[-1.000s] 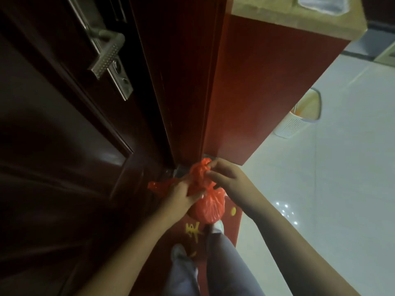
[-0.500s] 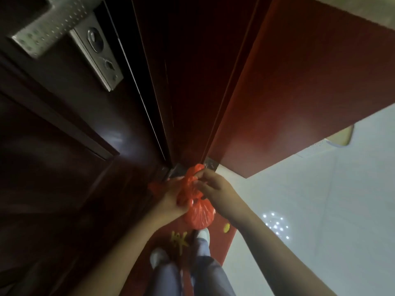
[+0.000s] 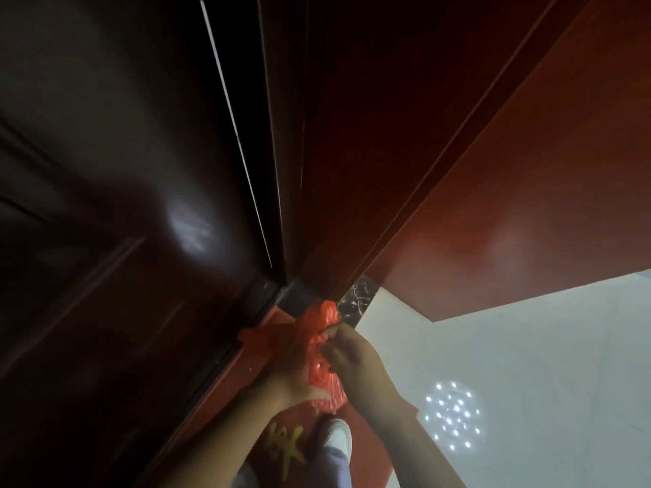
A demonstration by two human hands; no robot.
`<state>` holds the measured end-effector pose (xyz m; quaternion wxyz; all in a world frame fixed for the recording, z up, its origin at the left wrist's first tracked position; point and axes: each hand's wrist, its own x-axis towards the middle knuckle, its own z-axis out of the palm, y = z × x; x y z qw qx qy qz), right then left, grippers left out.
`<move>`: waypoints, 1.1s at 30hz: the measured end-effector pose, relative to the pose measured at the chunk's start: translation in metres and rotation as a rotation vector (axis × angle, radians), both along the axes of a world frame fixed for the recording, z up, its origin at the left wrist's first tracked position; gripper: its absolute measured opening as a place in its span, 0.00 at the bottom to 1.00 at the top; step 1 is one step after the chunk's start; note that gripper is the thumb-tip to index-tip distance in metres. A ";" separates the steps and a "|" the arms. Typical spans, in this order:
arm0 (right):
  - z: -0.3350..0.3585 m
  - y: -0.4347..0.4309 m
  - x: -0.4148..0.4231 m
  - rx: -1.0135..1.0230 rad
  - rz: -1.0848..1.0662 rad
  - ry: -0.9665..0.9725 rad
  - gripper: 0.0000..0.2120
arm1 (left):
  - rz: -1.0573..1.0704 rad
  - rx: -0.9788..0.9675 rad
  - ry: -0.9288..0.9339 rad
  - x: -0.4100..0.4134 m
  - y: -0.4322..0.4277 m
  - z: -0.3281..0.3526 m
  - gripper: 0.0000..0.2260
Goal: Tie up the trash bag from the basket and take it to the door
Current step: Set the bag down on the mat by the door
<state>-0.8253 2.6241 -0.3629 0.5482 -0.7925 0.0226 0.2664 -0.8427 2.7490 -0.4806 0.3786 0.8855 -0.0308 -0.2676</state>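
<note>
A small red plastic trash bag (image 3: 318,341) hangs low between my two hands, just in front of the dark wooden door (image 3: 123,206). My left hand (image 3: 294,373) grips the bag from the left and below. My right hand (image 3: 352,350) pinches the bag's gathered top from the right. One loose red flap sticks out to the left near the door's bottom edge. The bag's round lower part shows between my wrists.
A red cabinet side (image 3: 493,191) rises on the right, close to the door frame. Under me lies a red doormat (image 3: 281,449) with yellow characters, my white shoe (image 3: 336,436) on it. Pale tiled floor (image 3: 528,364) spreads to the right.
The view has dropped lower and closer to the floor; the door handle and the white basket have left the frame. Both hands have kept hold of the bag, now lower by the door's base.
</note>
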 end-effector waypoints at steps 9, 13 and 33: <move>-0.104 0.012 0.031 -0.092 0.036 -0.054 0.12 | 0.163 -0.056 0.020 0.029 0.001 -0.099 0.24; -0.135 0.018 0.047 -0.113 0.038 -0.089 0.06 | 0.256 -0.030 -0.011 0.049 -0.001 -0.120 0.21; -0.233 0.038 0.098 -0.073 -0.093 -0.059 0.10 | 0.409 0.290 0.061 0.108 0.008 -0.191 0.16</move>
